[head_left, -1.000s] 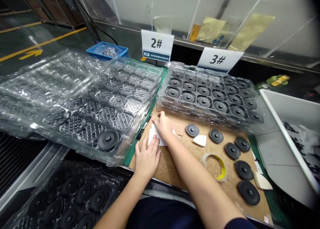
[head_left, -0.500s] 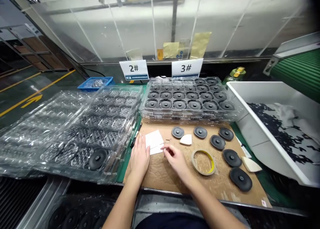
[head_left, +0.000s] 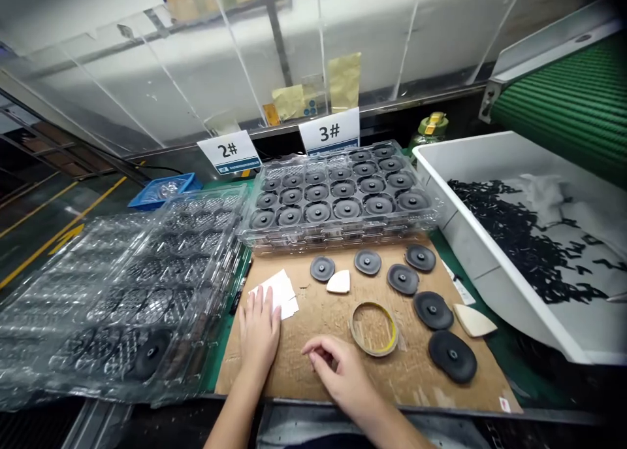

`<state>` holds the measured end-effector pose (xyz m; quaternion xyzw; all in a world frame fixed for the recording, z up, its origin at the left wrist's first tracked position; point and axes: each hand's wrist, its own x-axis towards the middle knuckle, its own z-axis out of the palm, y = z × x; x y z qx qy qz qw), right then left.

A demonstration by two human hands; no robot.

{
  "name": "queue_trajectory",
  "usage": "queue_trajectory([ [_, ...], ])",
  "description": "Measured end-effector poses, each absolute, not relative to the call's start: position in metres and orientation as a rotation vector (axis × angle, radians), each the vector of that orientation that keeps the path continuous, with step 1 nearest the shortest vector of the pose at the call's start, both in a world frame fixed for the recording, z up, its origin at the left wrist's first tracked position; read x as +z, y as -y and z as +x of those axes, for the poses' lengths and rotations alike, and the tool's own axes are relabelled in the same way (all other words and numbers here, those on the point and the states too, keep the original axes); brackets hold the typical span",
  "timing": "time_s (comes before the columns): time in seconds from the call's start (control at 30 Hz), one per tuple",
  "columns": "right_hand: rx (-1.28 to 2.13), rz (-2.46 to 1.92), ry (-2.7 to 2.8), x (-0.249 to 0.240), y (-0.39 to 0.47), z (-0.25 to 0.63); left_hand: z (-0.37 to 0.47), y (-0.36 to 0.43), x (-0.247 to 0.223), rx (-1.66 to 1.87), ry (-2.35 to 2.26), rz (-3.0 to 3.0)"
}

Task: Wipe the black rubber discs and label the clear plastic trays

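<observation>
My left hand (head_left: 258,328) lies flat, fingers spread, over the lower left edge of some white paper sheets (head_left: 281,293) on the brown cardboard (head_left: 294,370). Its fingertips rest on the paper. My right hand (head_left: 336,364) is above the cardboard, left of and below a tape roll (head_left: 393,336). Thumb and index finger curl towards each other with a gap between them, and nothing shows in that gap. Black discs (head_left: 403,279) lie to the right and behind, with one white wedge piece (head_left: 339,282) among them and another (head_left: 474,320) at the right edge.
A clear tray (head_left: 337,230) full of black discs stands behind the cardboard. Clear trays (head_left: 161,253) cover the left side. On the right is a white bin (head_left: 494,266) with black pieces. A blue basket (head_left: 142,199) and a green-lidded bottle (head_left: 432,127) stand farther back.
The view has turned and tilted. My right hand has drawn back from the paper's right edge towards me, while my left hand stays on the sheets.
</observation>
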<state>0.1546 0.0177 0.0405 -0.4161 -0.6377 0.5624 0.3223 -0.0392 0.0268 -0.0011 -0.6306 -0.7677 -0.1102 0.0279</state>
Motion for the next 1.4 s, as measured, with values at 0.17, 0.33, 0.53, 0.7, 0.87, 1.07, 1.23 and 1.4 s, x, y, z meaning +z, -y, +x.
queue_trajectory([
  [0.17,1.437,-1.059,1.754,0.043,-0.010,0.188,-0.037,-0.021,0.003,-0.296,2.381,-1.904],
  [0.33,1.401,-1.129,1.727,0.042,-0.009,0.218,-0.027,-0.026,0.007,-0.281,2.386,-1.796],
  [0.53,1.037,-1.230,1.912,0.034,-0.014,0.247,-0.015,-0.036,0.006,-0.172,2.314,-2.073],
  [0.7,0.693,-1.265,2.164,0.012,-0.018,0.250,-0.020,-0.038,0.007,-0.137,2.306,-2.128],
  [0.87,0.626,-1.272,2.215,-0.003,-0.020,0.243,-0.021,-0.038,0.008,-0.130,2.301,-2.113],
  [1.07,0.791,-1.173,2.078,0.013,-0.020,0.249,-0.019,-0.038,0.006,-0.135,2.338,-2.140],
  [1.23,1.230,-1.200,1.609,0.035,-0.015,0.247,-0.030,-0.040,0.003,-0.201,2.348,-2.214],
  [1.4,1.636,-1.131,1.271,0.052,-0.013,0.238,-0.007,-0.026,0.032,-0.777,2.395,-2.345],
])
